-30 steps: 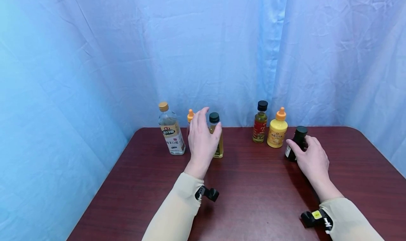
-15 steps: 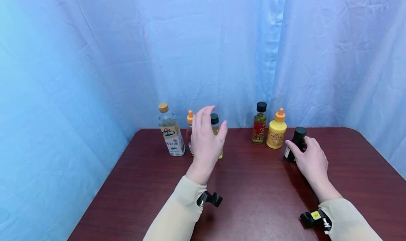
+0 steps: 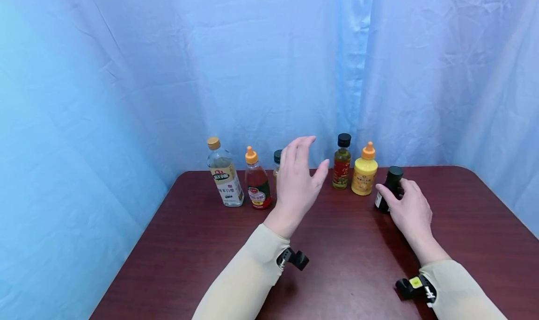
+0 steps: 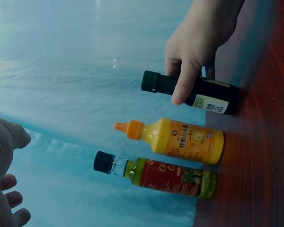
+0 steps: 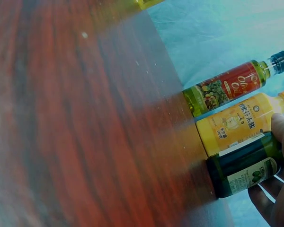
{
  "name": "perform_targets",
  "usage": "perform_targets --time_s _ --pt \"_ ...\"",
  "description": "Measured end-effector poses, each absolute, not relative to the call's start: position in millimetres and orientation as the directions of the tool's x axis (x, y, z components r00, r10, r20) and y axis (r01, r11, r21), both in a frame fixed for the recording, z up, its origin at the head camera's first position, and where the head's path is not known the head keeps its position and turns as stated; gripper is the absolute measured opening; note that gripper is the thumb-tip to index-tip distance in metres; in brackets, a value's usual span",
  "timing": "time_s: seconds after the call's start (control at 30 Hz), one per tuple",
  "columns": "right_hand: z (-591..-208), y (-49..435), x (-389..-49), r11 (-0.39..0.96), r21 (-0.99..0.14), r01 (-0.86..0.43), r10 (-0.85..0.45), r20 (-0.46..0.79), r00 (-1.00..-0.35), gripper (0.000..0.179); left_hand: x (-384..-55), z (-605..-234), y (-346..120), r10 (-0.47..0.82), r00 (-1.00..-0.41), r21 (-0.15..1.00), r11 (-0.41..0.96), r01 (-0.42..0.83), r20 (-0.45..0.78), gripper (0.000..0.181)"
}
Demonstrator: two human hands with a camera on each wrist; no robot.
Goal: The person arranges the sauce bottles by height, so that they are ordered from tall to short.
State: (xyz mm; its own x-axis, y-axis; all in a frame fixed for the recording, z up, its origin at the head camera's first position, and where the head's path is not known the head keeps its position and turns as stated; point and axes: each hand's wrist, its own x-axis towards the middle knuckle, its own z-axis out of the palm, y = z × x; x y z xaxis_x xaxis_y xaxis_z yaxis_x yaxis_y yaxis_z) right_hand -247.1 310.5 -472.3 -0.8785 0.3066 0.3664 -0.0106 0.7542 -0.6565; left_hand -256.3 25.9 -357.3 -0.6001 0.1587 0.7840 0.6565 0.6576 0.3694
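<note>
My right hand (image 3: 410, 210) grips a dark green glass bottle (image 3: 382, 203) between thumb and fingers; it stands on the table at the right. My left hand (image 3: 296, 184) is raised with nothing in it, fingers spread and slightly bent. Beyond that hand stands a dark-capped bottle (image 3: 277, 157), mostly hidden by it. Right of the left hand are a small olive oil bottle (image 3: 342, 168) with a red label and a yellow squeeze bottle (image 3: 364, 176) with an orange tip. The left wrist view shows the right thumb across the dark bottle (image 4: 214, 97).
At the left stand a clear white vinegar bottle (image 3: 227, 184) and a red sauce squeeze bottle (image 3: 258, 184) with an orange tip. The dark red wooden table (image 3: 185, 254) ends at a pale blue curtain (image 3: 269, 76) behind the bottles.
My left hand has moved right from in front of the red sauce bottle, which now shows whole. The dark-capped bottle is now mostly covered. My right hand stays on the dark green bottle.
</note>
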Motion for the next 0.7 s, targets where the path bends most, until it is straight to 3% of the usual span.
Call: perform_targets --time_s 0.4,0.7 --pt "-472 311 -246 0.753 -0.658 -0.016 0.308 0.374 -0.875 0.063 -274 -353 51 0.200 -0.709 0.452 0.647 0.614 0.676 0.057" --pt "-473 311 -245 0.752 -0.659 -0.019 0.306 0.375 -0.875 0.064 -288 -358 69 0.152 -0.834 0.630 0.588 0.507 0.530 0.060"
